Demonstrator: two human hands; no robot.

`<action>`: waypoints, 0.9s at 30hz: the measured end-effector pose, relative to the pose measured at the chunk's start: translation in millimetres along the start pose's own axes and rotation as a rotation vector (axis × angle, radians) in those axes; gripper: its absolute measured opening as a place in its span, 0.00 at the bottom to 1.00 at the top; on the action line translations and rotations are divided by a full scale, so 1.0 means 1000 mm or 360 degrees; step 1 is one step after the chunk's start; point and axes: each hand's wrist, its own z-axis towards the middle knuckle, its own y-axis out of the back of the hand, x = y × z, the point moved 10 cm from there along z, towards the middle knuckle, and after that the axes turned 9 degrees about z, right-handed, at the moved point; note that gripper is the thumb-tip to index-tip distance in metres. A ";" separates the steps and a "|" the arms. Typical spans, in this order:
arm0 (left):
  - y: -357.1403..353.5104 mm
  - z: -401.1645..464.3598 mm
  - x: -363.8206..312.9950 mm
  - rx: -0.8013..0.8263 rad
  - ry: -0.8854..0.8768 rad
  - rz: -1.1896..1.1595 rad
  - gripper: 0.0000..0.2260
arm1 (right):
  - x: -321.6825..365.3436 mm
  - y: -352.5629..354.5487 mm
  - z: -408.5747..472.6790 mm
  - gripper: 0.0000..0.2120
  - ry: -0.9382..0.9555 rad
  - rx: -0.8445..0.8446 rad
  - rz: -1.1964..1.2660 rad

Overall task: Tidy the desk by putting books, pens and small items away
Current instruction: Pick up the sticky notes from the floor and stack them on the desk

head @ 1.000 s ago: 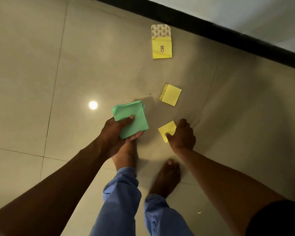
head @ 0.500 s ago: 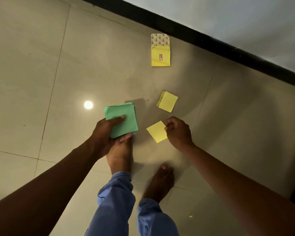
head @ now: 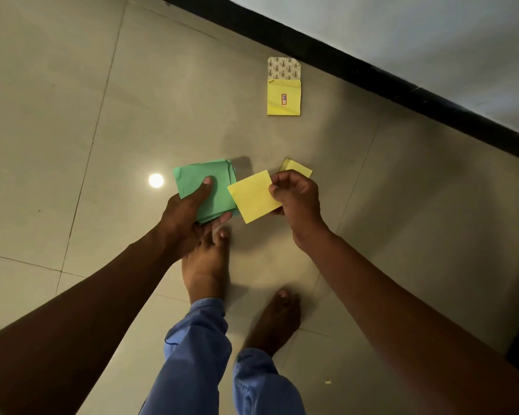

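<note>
Here the right hand [head: 297, 202] pinches a square yellow paper note [head: 253, 196].

One green note stack [head: 206, 187], two loose yellow notes [head: 253, 196] [head: 297, 168], one yellow packet [head: 283, 97].

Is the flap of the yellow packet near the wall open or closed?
Open. The yellow packet lies flat on the floor, its flap unfolded above it.

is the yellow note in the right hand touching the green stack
Cannot tell. In the head view the yellow note overlaps the green stack's edge, but one view cannot show contact or gap.
</note>
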 end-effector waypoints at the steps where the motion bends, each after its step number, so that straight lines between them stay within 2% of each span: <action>1: 0.000 0.000 0.000 0.0001 -0.0008 0.0026 0.20 | 0.002 0.002 0.001 0.08 0.0003 -0.0016 0.0007; 8: -0.016 -0.003 0.003 0.0036 -0.0027 0.0260 0.25 | 0.003 -0.003 -0.002 0.10 0.0189 -0.0157 -0.0137; 12: -0.029 0.004 0.010 0.0036 -0.0020 0.0234 0.18 | -0.005 -0.011 -0.004 0.07 0.0199 -0.0193 -0.0188; 14: -0.030 0.008 0.016 0.0027 -0.0021 0.0271 0.18 | -0.010 -0.012 -0.009 0.05 0.0194 -0.0222 -0.0226; 15: -0.030 0.010 0.018 0.0020 -0.0029 0.0297 0.19 | -0.010 -0.011 -0.011 0.02 0.0206 -0.0225 -0.0305; 18: -0.024 0.014 0.020 -0.0114 -0.0040 0.0280 0.18 | -0.002 -0.002 -0.011 0.10 0.0392 -0.0279 -0.0901; 21: -0.021 0.015 0.020 -0.0194 -0.0054 0.0259 0.17 | 0.004 0.018 0.013 0.12 0.0580 -0.0345 -0.1418; 24: -0.017 0.021 0.023 -0.0143 -0.0047 0.0245 0.15 | 0.004 0.034 0.050 0.25 0.0662 -0.0332 -0.1850; 27: -0.014 0.023 0.023 -0.0090 -0.0065 0.0204 0.11 | -0.002 0.040 0.076 0.32 0.0596 -0.0243 -0.2032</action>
